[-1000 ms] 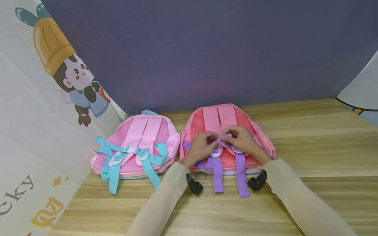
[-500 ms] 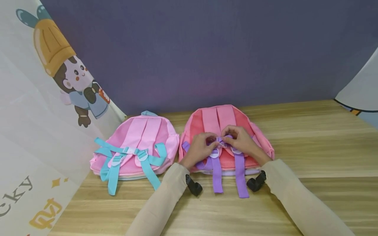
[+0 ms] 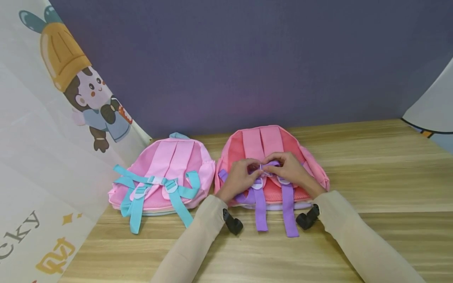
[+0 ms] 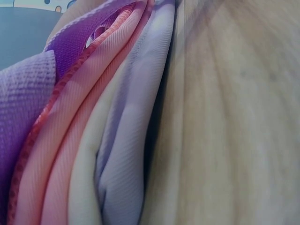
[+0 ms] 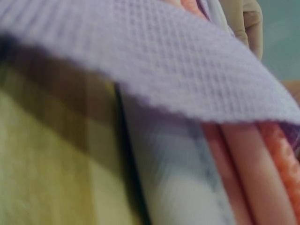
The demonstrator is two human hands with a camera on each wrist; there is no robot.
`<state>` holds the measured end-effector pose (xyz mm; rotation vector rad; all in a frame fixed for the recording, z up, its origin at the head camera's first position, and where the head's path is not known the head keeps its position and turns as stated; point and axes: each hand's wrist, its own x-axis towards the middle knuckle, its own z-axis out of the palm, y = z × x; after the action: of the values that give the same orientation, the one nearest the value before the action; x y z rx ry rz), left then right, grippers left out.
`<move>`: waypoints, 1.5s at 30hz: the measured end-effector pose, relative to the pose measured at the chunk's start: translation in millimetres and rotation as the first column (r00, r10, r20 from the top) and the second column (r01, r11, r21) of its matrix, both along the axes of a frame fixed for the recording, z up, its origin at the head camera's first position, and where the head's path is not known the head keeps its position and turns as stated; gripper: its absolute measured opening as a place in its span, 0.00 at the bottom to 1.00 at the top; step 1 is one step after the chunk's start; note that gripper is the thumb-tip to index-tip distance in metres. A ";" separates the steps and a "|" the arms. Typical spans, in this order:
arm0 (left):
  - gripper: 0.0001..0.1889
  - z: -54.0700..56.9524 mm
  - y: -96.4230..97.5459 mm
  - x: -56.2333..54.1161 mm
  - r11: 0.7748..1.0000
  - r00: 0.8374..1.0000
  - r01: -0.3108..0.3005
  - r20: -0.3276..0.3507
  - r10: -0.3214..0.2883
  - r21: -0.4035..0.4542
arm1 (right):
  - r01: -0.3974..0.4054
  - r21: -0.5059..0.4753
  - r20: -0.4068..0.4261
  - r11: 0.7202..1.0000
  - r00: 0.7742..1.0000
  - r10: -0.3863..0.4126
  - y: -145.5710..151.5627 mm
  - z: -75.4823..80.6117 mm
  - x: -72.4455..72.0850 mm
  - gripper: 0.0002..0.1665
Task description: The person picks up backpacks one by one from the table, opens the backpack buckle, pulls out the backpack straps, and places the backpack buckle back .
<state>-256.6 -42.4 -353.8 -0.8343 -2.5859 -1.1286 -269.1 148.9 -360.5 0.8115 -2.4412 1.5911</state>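
A coral-pink backpack (image 3: 253, 143) lies with its strap side up on the right in the head view. At its middle, my left hand (image 3: 238, 179) and right hand (image 3: 291, 171) pinch a pale clip buckle (image 3: 262, 169) on purple webbing from both sides. The fingers partly cover the buckle, so whether its halves are joined is hard to tell. Two purple strap ends (image 3: 260, 216) hang over the bag's lower edge onto the table. In the left wrist view the bag's layered edge (image 4: 126, 154) shows; in the right wrist view a blurred purple strap (image 5: 178, 70) crosses close to the camera.
Left of the coral bag lies a light pink backpack (image 3: 166, 157) with turquoise straps (image 3: 182, 204) and a white buckle (image 3: 155, 180) across its middle. Both rest on a wooden table (image 3: 371, 177). A dark panel (image 3: 247, 59) stands behind, with a printed white sheet (image 3: 35, 137) at left.
The right hand's fingertips have shifted slightly left along the buckle, closer to the left hand. The left hand and both bags stay nearly still.
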 end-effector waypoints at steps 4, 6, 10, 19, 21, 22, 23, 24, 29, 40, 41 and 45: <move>0.13 0.8 0.0 0.7 1.000 1.000 0.002 0.017 -0.002 0.012 | 0.021 0.010 -0.008 1.000 1.000 -0.021 -0.8 1.1 0.3 0.07; 0.12 1.1 0.0 0.9 1.000 1.000 0.001 0.022 -0.002 0.016 | 0.025 0.008 -0.009 1.000 1.000 -0.025 -0.9 1.9 0.8 0.07; 0.12 1.2 -0.1 0.8 1.000 1.000 -0.003 0.026 0.002 0.018 | 0.036 -0.009 -0.010 0.999 0.999 -0.036 -0.7 0.9 -0.1 0.06; 0.10 0.0 -0.2 -0.8 1.000 1.000 -0.012 0.011 0.012 0.024 | 0.011 -0.127 0.002 0.992 1.000 -0.011 0.4 -2.2 -2.3 0.05; 0.10 -0.5 -0.2 -1.3 1.000 1.000 -0.014 0.007 0.014 0.025 | 0.000 -0.133 -0.003 0.991 1.000 -0.001 0.3 -1.7 -2.0 0.04; 0.10 -0.7 -0.1 -1.5 1.000 1.000 -0.013 0.006 0.013 0.026 | -0.004 -0.132 -0.005 0.991 1.000 0.003 0.5 -1.5 -1.8 0.05; 0.10 -0.9 -0.2 -1.6 1.000 1.000 -0.013 0.006 0.013 0.026 | -0.010 -0.130 -0.006 0.991 1.000 0.009 0.6 -1.1 -1.5 0.05; 0.11 -0.9 -0.2 -1.5 1.000 1.000 -0.013 0.007 0.012 0.025 | -0.015 -0.129 -0.004 0.991 1.000 0.014 0.3 -0.6 -1.1 0.06; 0.12 -1.0 -0.4 -1.1 1.000 1.000 -0.005 0.004 0.005 0.017 | -0.002 -0.065 0.014 0.998 1.000 0.002 0.8 1.4 0.9 0.12; 0.10 -0.1 -0.2 -0.6 1.000 1.000 -0.004 -0.022 0.004 0.014 | 0.065 0.016 0.050 0.998 0.997 -0.066 1.0 2.3 1.1 0.12; 0.10 -0.2 -0.2 -0.7 1.000 1.000 -0.004 -0.023 0.004 0.014 | 0.062 0.005 0.050 0.998 0.997 -0.062 1.0 2.1 0.8 0.11; 0.10 -0.7 -0.2 -1.0 1.000 1.000 -0.006 -0.022 0.006 0.014 | 0.042 -0.036 0.047 0.998 0.998 -0.040 0.8 1.6 0.7 0.10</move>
<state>-257.6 -42.7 -354.5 -0.8307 -2.5581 -1.1284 -268.4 149.8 -358.9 0.7219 -2.4351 1.6535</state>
